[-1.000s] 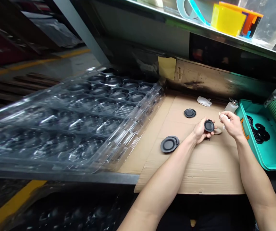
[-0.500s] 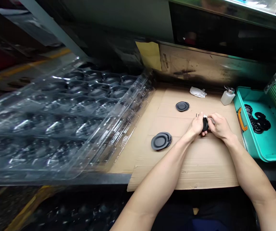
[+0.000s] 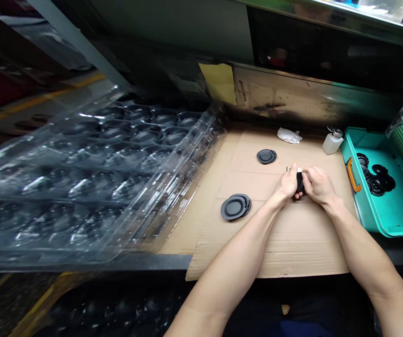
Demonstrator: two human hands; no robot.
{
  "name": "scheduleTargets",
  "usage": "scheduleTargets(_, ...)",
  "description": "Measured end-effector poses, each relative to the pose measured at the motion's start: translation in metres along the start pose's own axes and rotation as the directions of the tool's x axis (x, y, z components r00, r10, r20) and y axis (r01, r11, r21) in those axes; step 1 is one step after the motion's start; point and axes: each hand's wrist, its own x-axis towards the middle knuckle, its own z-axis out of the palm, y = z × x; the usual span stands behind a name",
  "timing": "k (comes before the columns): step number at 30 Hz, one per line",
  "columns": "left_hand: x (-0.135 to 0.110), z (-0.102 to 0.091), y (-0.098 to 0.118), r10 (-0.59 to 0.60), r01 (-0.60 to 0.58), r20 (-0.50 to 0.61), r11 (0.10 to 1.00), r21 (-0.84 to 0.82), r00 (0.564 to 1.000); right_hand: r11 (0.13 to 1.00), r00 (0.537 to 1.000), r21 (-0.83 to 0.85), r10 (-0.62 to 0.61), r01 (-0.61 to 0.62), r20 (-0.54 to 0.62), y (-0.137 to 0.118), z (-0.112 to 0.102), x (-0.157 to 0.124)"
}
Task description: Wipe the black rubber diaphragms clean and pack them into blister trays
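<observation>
While we look down past the person's bare forearms at a workbench, the left hand (image 3: 287,183) and the right hand (image 3: 319,186) meet just above a sheet of flattened cardboard (image 3: 292,243), both closed around a black rubber disc (image 3: 300,182). The disc sits between the two palms, turned nearly edge-on, and the hands hide most of it. The left fingers (image 3: 292,171) curl around its near side, while the right fingertips (image 3: 308,175) press in from the other side, close to a small pale item (image 3: 301,171) at its upper edge; we cannot make out what that item is. On the cardboard to the left of the hands lies a small stack of black discs (image 3: 235,207), and a single black disc (image 3: 266,156) lies farther back. Behind that is a crumpled white wipe (image 3: 289,135), and a plastic pump bottle (image 3: 332,142) stands near the far right corner. Just right of the cardboard, a green tray (image 3: 380,229) with an orange handle (image 3: 354,174) holds a heap of black discs (image 3: 378,178). To the left, stacked clear plastic trays (image 3: 82,187) with rows of round hollows lie beside the cardboard.
</observation>
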Motion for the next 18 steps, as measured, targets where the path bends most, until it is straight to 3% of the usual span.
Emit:
scheduleTargets(5,-0.003,0.001,0.001,0.029,-0.029,-0.007,1.000,0.008,1.000,1.000,1.000,0.013,0.009,-0.009,-0.012,-0.003,0.003,0.001)
scheduleTargets(10,-0.006,0.001,0.004,0.025,-0.026,-0.011,0.994,-0.105,1.000,0.997,0.997,0.049,0.060,-0.063,0.053,0.001,-0.002,-0.003)
scheduleTargets(14,-0.006,0.000,0.005,0.022,-0.021,0.018,0.996,-0.090,1.000,0.993,0.993,0.098,0.049,-0.059,0.105,0.002,-0.013,-0.004)
scheduleTargets(18,-0.006,0.001,0.005,0.024,-0.023,0.025,0.999,-0.042,0.999,0.992,0.983,0.009,0.121,-0.124,0.135,-0.001,-0.019,-0.003)
